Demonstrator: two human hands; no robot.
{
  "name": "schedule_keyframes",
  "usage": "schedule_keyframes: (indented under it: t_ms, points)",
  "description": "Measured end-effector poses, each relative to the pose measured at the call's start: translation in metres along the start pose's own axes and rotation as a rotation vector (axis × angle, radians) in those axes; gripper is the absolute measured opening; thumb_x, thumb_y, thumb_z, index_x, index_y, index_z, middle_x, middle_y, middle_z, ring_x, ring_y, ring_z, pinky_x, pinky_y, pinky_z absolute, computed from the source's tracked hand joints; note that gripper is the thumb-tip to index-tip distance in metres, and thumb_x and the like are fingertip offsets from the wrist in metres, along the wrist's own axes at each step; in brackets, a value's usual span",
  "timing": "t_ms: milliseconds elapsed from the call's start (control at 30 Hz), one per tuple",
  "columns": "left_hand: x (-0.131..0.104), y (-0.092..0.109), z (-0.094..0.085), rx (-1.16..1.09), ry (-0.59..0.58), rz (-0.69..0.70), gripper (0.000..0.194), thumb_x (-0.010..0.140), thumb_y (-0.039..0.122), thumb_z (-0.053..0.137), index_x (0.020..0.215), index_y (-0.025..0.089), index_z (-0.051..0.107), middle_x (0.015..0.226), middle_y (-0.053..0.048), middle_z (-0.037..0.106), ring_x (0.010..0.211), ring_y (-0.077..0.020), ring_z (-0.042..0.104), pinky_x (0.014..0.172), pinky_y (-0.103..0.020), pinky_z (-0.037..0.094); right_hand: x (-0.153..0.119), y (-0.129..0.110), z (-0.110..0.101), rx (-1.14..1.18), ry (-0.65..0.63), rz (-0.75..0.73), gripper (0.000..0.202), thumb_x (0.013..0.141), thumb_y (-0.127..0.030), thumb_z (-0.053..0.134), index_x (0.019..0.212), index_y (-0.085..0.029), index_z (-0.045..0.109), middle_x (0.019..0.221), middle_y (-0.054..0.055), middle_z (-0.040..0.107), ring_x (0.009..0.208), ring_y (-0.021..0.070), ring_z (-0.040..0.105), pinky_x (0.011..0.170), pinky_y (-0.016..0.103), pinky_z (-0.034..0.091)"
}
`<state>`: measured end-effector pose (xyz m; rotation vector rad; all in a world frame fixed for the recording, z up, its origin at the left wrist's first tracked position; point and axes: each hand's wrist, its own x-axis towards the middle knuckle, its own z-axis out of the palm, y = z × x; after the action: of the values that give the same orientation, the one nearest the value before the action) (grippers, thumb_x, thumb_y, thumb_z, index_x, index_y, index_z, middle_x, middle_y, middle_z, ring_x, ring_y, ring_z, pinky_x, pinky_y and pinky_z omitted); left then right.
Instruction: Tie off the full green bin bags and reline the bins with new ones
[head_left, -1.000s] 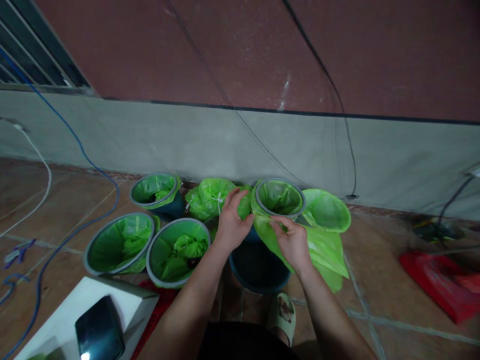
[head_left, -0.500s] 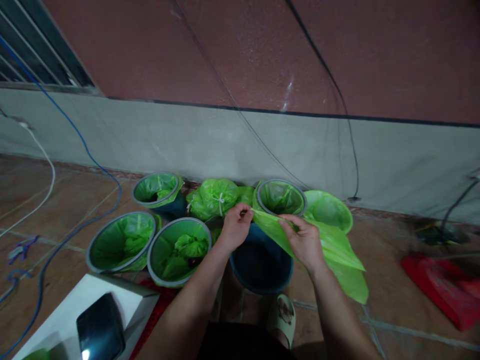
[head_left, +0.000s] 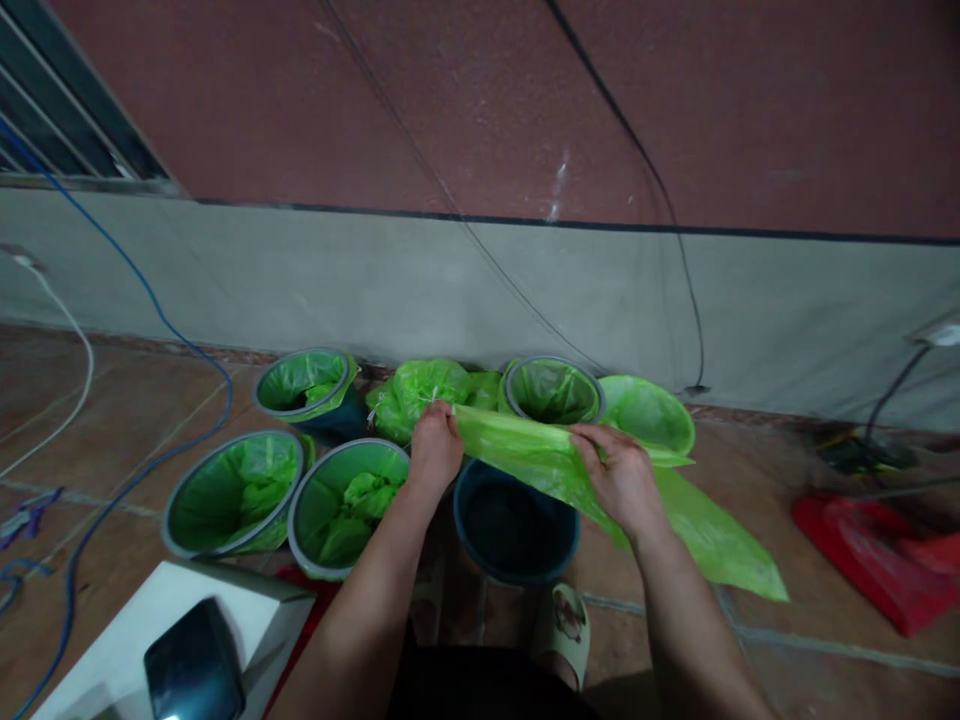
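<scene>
Head view: left hand (head_left: 437, 445) and right hand (head_left: 621, 478) are pinching long green plastic bag (head_left: 525, 447); round blue plastic bucket (head_left: 517, 576) (six o'clock) standing unlined.

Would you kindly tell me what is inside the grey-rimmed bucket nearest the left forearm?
The bucket holds crumpled green plastic within a green liner. Its bottom is covered, and the left forearm hides part of its rim.

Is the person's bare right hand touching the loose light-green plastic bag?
Touching. The head view shows the right hand gripping the bag near its upper edge, fingers lying over the plastic.
</scene>
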<state>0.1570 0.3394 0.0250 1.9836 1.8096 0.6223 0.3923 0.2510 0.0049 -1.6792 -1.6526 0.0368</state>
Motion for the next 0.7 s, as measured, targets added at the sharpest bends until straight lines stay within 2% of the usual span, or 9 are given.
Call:
schedule_keyframes:
  t_ms: [100, 167, 200, 267, 367, 467, 567, 633, 700]
  points:
    - [-0.005, 0.004, -0.002, 0.080, 0.055, 0.026, 0.047, 0.081, 0.008, 0.046, 0.127, 0.013, 0.050, 0.136, -0.018, 0.052, 0.123, -0.0306, 0.053, 0.104, -0.046, 0.039, 0.000, -0.009, 0.003, -0.035, -0.037, -0.075, 0.026, 0.094, -0.032, 0.048, 0.097, -0.021, 0.072, 0.090, 0.006, 0.072, 0.085, 0.0215, 0.065, 0.086, 0.038, 0.046]
    - [-0.009, 0.011, -0.006, 0.031, 0.087, 0.181, 0.066, 0.074, 0.005, 0.049, 0.138, 0.015, 0.040, 0.151, -0.016, 0.037, 0.137, -0.0298, 0.039, 0.112, -0.048, 0.031, 0.000, -0.018, 0.006, -0.063, -0.073, -0.131, 0.024, 0.094, -0.030, 0.049, 0.095, -0.023, 0.072, 0.089, 0.005, 0.071, 0.086, 0.0213, 0.063, 0.087, 0.038, 0.043]
    - [-0.012, 0.015, -0.007, -0.022, 0.047, 0.300, 0.071, 0.072, 0.005, 0.050, 0.141, 0.016, 0.038, 0.153, -0.014, 0.034, 0.140, -0.0280, 0.034, 0.115, -0.047, 0.027, 0.000, -0.023, 0.007, -0.069, -0.100, -0.157, 0.024, 0.094, -0.029, 0.049, 0.094, -0.023, 0.072, 0.089, 0.005, 0.070, 0.086, 0.0211, 0.062, 0.087, 0.038, 0.042]
    - [-0.018, 0.022, -0.006, -0.149, -0.141, 0.534, 0.076, 0.070, 0.007, 0.052, 0.144, 0.020, 0.036, 0.151, -0.011, 0.040, 0.139, -0.0249, 0.036, 0.118, -0.045, 0.023, -0.001, -0.033, 0.010, -0.044, -0.166, -0.212, 0.022, 0.094, -0.026, 0.049, 0.092, -0.023, 0.072, 0.088, 0.005, 0.069, 0.086, 0.0203, 0.061, 0.086, 0.037, 0.041]
    - [-0.026, 0.030, 0.006, -0.281, -0.426, 0.696, 0.076, 0.068, 0.010, 0.055, 0.142, 0.020, 0.039, 0.138, -0.010, 0.055, 0.126, -0.0248, 0.052, 0.115, -0.046, 0.028, -0.002, -0.043, 0.014, 0.057, -0.257, -0.282, 0.021, 0.094, -0.020, 0.049, 0.092, -0.022, 0.070, 0.087, 0.004, 0.068, 0.087, 0.0192, 0.060, 0.084, 0.035, 0.041]
    - [-0.030, 0.033, 0.021, -0.346, -0.509, 0.676, 0.065, 0.067, 0.007, 0.056, 0.132, 0.017, 0.050, 0.123, -0.009, 0.066, 0.110, -0.0237, 0.062, 0.101, -0.038, 0.044, -0.003, -0.050, 0.018, 0.148, -0.295, -0.300, 0.021, 0.093, -0.016, 0.048, 0.090, -0.022, 0.068, 0.086, 0.003, 0.066, 0.088, 0.0179, 0.060, 0.084, 0.034, 0.042]
    - [-0.029, 0.032, 0.030, -0.375, -0.464, 0.591, 0.047, 0.070, 0.005, 0.052, 0.116, 0.014, 0.061, 0.107, -0.009, 0.071, 0.099, -0.0225, 0.066, 0.090, -0.032, 0.050, -0.003, -0.057, 0.016, 0.168, -0.267, -0.258, 0.018, 0.093, -0.020, 0.051, 0.092, -0.023, 0.068, 0.092, 0.004, 0.068, 0.091, 0.0186, 0.061, 0.087, 0.036, 0.044]
    - [-0.024, 0.028, 0.030, -0.378, -0.407, 0.519, 0.041, 0.073, 0.005, 0.051, 0.110, 0.014, 0.065, 0.106, -0.009, 0.072, 0.098, -0.0223, 0.066, 0.090, -0.032, 0.049, -0.003, -0.055, 0.005, 0.171, -0.193, -0.210, 0.017, 0.093, -0.026, 0.053, 0.101, -0.024, 0.068, 0.101, 0.005, 0.069, 0.097, 0.0204, 0.061, 0.091, 0.039, 0.044]
    - [-0.017, 0.021, 0.028, -0.372, -0.360, 0.428, 0.038, 0.074, 0.005, 0.052, 0.107, 0.015, 0.068, 0.106, -0.008, 0.073, 0.098, -0.0218, 0.066, 0.092, -0.032, 0.048, -0.003, -0.039, -0.014, 0.161, -0.046, -0.120, 0.023, 0.091, -0.033, 0.055, 0.109, -0.024, 0.067, 0.109, 0.007, 0.068, 0.104, 0.0221, 0.060, 0.094, 0.040, 0.045]
